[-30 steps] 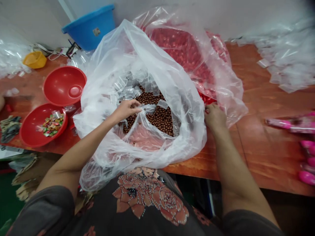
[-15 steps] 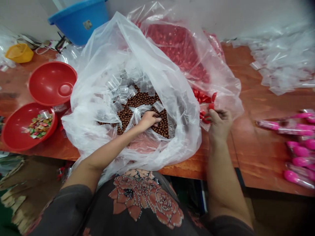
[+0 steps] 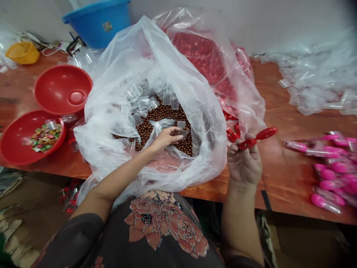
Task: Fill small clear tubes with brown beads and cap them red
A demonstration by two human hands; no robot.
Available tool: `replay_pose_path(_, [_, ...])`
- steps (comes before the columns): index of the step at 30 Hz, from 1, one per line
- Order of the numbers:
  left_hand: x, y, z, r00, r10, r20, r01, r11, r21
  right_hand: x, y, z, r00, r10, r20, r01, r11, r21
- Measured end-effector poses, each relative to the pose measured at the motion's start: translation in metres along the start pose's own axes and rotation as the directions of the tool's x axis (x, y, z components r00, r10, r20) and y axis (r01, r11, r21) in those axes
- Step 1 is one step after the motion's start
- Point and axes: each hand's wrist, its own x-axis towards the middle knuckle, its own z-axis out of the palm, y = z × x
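My left hand (image 3: 167, 137) is over brown candy balls (image 3: 145, 132) in a large clear plastic bag (image 3: 206, 123). Its fingers pinch a small clear plastic tube (image 3: 183, 133) just above the balls. More clear tubes (image 3: 143, 100) lie heaped at the back of the same bag. To the right of the bag, my right hand (image 3: 245, 162) is raised palm up, its fingers closed on a red spoon-shaped plastic piece (image 3: 266, 133) whose rounded end points right. Loose red plastic pieces (image 3: 231, 134) lie just behind that hand, at the mouth of a second bag (image 3: 200, 56) full of red pieces.
Two red bowls (image 3: 47, 89) stand at left; the nearer holds wrapped sweets (image 3: 46, 137). Behind are a blue tub (image 3: 108, 28) and a yellow basket (image 3: 23, 54). At right lie pink-capped clear tubes (image 3: 331, 175) and a pile of clear plastic pieces (image 3: 320, 82) on the table (image 3: 281, 171).
My right hand has drawn back from the red pieces and turned palm up, now with a red spoon-shaped piece. My left hand has lifted slightly with the clear tube.
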Motion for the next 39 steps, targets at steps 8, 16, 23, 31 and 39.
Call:
replay_pose_path(8, [-0.06, 0.024, -0.007, 0.996, -0.02, 0.088, 0.029, 0.994, -0.101, -0.014, 0.019, 0.043, 0.976, 0.11, 0.186, -0.073, 0.979, -0.192])
replay_pose_path(16, [-0.085, 0.021, -0.012, 0.997, -0.005, 0.081, 0.005, 1.0, -0.003, -0.011, 0.032, 0.094, 0.863, 0.113, 0.492, 0.156, 0.866, -0.474])
replay_pose_path(23, [-0.085, 0.013, -0.022, 0.992, -0.069, 0.103, 0.08, 0.991, -0.105, -0.007, 0.031, 0.103, 0.791, 0.179, 0.585, 0.194, 0.834, -0.517])
replay_pose_path(31, [-0.091, 0.013, -0.022, 0.997, -0.001, 0.077, 0.006, 0.999, -0.054, -0.01, 0.029, 0.1, 0.851, 0.105, 0.515, 0.217, 0.822, -0.527])
replay_pose_path(39, [-0.092, 0.015, -0.025, 0.988, -0.048, 0.146, 0.054, 0.998, -0.037, -0.01, 0.029, 0.097, 0.75, 0.187, 0.635, 0.304, 0.755, -0.581])
